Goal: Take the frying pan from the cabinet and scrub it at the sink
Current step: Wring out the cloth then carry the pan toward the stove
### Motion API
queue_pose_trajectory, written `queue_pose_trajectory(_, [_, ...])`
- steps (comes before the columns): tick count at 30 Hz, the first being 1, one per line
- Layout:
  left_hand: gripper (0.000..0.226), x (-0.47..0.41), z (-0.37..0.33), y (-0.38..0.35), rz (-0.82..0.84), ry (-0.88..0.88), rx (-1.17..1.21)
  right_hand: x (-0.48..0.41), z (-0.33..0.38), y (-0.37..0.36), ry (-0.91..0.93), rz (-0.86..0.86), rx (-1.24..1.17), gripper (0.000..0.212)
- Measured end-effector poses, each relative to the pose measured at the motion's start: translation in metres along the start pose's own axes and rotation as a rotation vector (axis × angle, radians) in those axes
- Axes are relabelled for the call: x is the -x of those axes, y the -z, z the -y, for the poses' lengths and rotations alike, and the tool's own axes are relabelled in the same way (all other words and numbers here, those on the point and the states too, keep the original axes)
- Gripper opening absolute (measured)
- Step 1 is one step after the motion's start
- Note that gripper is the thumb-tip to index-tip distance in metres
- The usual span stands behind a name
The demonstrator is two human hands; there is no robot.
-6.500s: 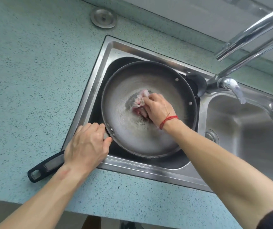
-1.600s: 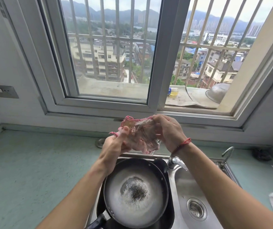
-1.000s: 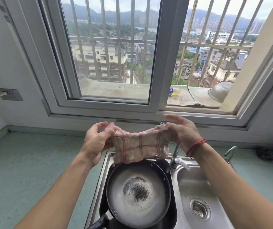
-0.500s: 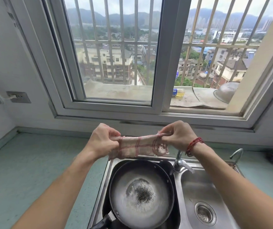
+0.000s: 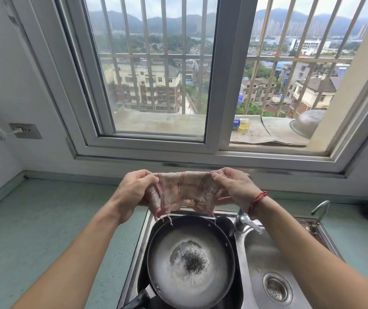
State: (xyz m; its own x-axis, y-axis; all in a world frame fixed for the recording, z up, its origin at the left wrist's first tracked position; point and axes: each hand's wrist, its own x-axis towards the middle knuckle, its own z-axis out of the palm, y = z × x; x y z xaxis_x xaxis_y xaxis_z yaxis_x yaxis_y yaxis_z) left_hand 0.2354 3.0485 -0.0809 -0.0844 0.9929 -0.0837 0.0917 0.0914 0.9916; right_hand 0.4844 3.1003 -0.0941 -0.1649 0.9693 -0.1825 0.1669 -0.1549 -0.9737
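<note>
The green desk (image 5: 45, 219) carries a steel double sink (image 5: 243, 259), and the frying pan (image 5: 190, 262) sits in its left basin, tilted a little, its dark handle (image 5: 137, 301) pointing toward the person. The pan looks stiff and fairly heavy; its wet, foamy inside, with a dark patch at the middle, will likely be slippery, so the handle is the safe place to grip. Above the pan both hands stretch a checked cloth (image 5: 184, 190) between them: the left hand (image 5: 134, 192) has its fingers curled around one end, the right hand (image 5: 236, 188) pinches the other. The cloth is soft, limp and probably wet, though drips are hard to make out.
</note>
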Motion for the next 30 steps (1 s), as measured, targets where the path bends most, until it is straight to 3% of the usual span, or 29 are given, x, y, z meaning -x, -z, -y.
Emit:
queue_pose_trajectory(2, [0.033,0.005,-0.004,0.002,0.093,0.022,0.144,0.000,0.001,0.001,-0.018,0.039,-0.128,0.011])
queue_pose_trajectory(7, [0.025,0.009,-0.009,0.008,0.266,0.139,0.451,0.002,0.009,0.003,-0.023,0.196,-0.481,0.013])
queue_pose_trajectory(10, [0.030,0.011,-0.014,0.004,0.354,0.165,0.629,-0.001,0.011,-0.001,-0.014,0.257,-0.647,0.027])
queue_pose_trajectory(13, [0.024,0.013,-0.016,0.001,0.463,0.162,0.750,0.001,0.012,-0.008,-0.056,0.291,-0.622,0.022])
queue_pose_trajectory(16, [0.048,0.009,-0.012,-0.001,0.591,0.137,0.847,0.002,0.011,-0.018,-0.087,0.185,-0.460,0.007])
queue_pose_trajectory(18, [0.055,0.006,-0.009,-0.005,0.653,0.112,0.897,0.000,0.007,-0.027,-0.108,0.080,-0.312,0.022])
queue_pose_trajectory(20, [0.062,0.006,-0.008,-0.010,0.656,0.079,0.948,0.000,-0.001,-0.034,-0.187,0.032,-0.136,0.051])
queue_pose_trajectory(22, [0.070,0.004,-0.005,-0.013,0.630,0.060,0.969,0.006,-0.012,-0.037,-0.360,0.199,-0.114,0.082])
queue_pose_trajectory(24, [0.071,0.004,-0.003,-0.014,0.590,0.054,0.946,0.015,-0.024,-0.042,-0.418,0.458,-0.257,0.101])
queue_pose_trajectory(26, [0.062,0.004,0.001,-0.015,0.575,0.035,0.902,0.021,-0.029,-0.049,-0.320,0.555,-0.430,0.096])
queue_pose_trajectory(30, [0.029,0.007,0.007,-0.014,0.497,-0.034,0.718,0.016,-0.007,-0.055,-0.068,0.295,-0.691,0.060])
